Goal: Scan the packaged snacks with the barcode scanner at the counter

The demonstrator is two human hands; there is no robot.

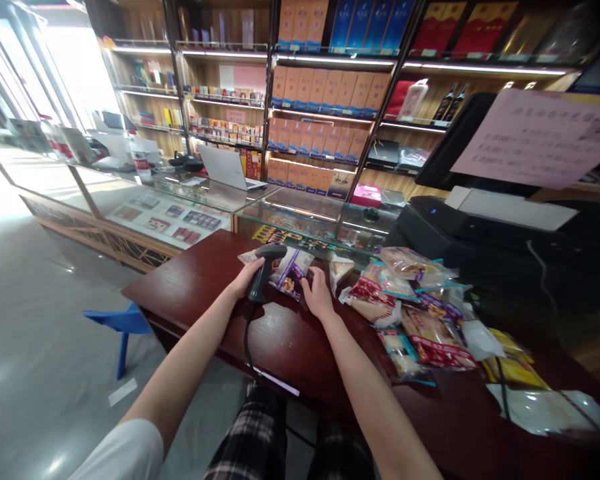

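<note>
My left hand (246,279) is wrapped round a black handheld barcode scanner (261,279), whose head points to the right over the table. Its cable hangs down past the table's front edge. Just right of the scanner is a purple and white snack packet (290,283), partly behind the scanner. My right hand (319,292) grips this packet at its right edge, thumb on the front side; some fingertips are hidden. Beyond my right hand stands a small whitish wrapped snack (341,270). Another light packet (249,257) lies behind the scanner, mostly covered.
Packaged snacks (435,333) are heaped on the right of the dark red table (190,280). A black machine with a monitor (460,133) stands behind them. Glass display counters (165,217) and a laptop (225,165) lie beyond. A blue stool (123,323) is at the left.
</note>
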